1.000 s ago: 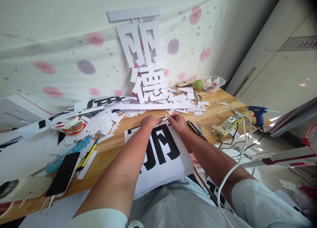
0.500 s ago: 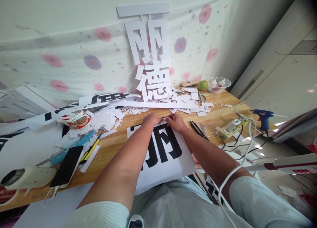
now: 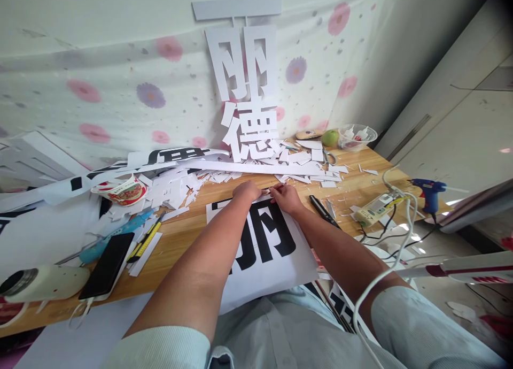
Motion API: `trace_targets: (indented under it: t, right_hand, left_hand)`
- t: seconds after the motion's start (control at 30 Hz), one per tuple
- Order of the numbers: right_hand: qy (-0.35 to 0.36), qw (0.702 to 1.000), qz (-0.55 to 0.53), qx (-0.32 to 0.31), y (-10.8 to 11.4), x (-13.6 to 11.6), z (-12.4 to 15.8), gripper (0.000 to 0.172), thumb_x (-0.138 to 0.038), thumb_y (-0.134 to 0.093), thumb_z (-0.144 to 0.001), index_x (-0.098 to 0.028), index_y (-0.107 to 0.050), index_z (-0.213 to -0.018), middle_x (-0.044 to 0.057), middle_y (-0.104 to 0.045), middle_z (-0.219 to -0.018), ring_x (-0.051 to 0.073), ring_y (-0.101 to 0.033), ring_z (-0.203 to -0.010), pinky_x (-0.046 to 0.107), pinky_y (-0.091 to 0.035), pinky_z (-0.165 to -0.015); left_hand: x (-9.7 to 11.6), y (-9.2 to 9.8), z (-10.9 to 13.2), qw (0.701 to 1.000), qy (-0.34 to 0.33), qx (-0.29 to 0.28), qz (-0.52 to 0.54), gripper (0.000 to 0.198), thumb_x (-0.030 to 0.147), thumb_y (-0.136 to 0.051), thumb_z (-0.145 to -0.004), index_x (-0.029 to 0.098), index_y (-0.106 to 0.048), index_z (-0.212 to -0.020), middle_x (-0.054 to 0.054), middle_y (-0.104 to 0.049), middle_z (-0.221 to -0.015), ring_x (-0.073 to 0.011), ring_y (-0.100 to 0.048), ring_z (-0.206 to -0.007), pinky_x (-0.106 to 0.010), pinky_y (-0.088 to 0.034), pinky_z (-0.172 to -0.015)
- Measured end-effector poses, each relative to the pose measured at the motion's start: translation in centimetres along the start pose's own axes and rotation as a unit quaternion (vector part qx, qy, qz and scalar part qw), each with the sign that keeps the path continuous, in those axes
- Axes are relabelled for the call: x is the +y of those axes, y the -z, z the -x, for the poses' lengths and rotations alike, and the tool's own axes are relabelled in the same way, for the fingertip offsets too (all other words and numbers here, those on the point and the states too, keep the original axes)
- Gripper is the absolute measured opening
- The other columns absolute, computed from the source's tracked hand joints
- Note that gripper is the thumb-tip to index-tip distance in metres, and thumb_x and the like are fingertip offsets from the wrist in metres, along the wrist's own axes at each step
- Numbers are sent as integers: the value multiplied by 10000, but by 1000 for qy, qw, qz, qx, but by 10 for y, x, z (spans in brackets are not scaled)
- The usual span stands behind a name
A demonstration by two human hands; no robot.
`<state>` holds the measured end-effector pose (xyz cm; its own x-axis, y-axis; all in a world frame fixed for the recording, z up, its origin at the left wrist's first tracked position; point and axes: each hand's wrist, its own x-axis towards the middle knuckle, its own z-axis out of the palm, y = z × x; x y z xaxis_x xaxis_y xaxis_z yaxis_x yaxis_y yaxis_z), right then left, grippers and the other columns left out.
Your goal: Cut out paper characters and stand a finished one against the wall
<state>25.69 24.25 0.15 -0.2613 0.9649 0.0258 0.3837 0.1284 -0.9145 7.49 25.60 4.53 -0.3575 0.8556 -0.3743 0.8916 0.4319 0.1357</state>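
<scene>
A white paper sheet (image 3: 276, 278) printed with a large black character lies at the table's front edge, partly over my lap. My left hand (image 3: 247, 190) is closed at its top edge, fingers curled inward. Beside it my right hand (image 3: 285, 197) pinches the same edge, thumb and fingertips together. A small piece shows between the fingertips, too tiny to make out. My left forearm covers part of the printed character. Just right of my right hand lies a black utility knife (image 3: 321, 209).
Cut-out white characters (image 3: 252, 128) lean against the wall behind paper scraps (image 3: 172, 187). To the left are a phone (image 3: 107, 264), a yellow cutter (image 3: 145, 240), a bottle (image 3: 48, 282) and a paper bowl (image 3: 124, 191). A power strip (image 3: 377, 208) and blue glue gun (image 3: 430, 193) sit right, with cables.
The view has shifted slightly. Both hands stay at the sheet's top edge with almost no movement.
</scene>
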Motion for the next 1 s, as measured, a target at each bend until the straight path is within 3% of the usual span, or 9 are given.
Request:
trace_targets:
  t: [0.23,0.43,0.7,1.0]
  right_hand:
    - [-13,1000,12,17,13,2,-4,271,-311,-642,-1033,-212,-725,-795,42,-807,-723,241,-832,-762,297,-612,-806]
    - [-42,999,-1,33,24,4,-5,244,-296,-654,-1041,-200,-719,-825,55,-837,-821,226,-829,-700,294,-611,-739]
    - [-55,998,4,42,28,8,-7,236,-325,-666,-1025,-209,-702,-823,42,-811,-732,249,-843,-744,297,-623,-730]
    - [-56,997,5,50,29,4,-5,259,-284,-648,-1033,-211,-685,-788,39,-811,-743,230,-834,-723,290,-621,-763]
  left_hand:
    - [-2,-2,-2,1000,-14,17,0,692,883,-777,-760,305,-834,-1136,-142,-860,-1155,-410,-803,-1056,-446,-630,-823]
    - [-2,1,3,1000,-16,12,13,740,894,-776,-757,281,-817,-1169,-165,-841,-1227,-414,-795,-1086,-456,-634,-867]
    - [0,1,3,1000,-8,4,2,766,898,-772,-764,278,-815,-1212,-177,-837,-1224,-451,-780,-1156,-473,-631,-899]
    - [1,5,8,1000,-7,2,3,697,856,-753,-821,289,-801,-1223,-169,-824,-1278,-428,-769,-1191,-460,-614,-933]
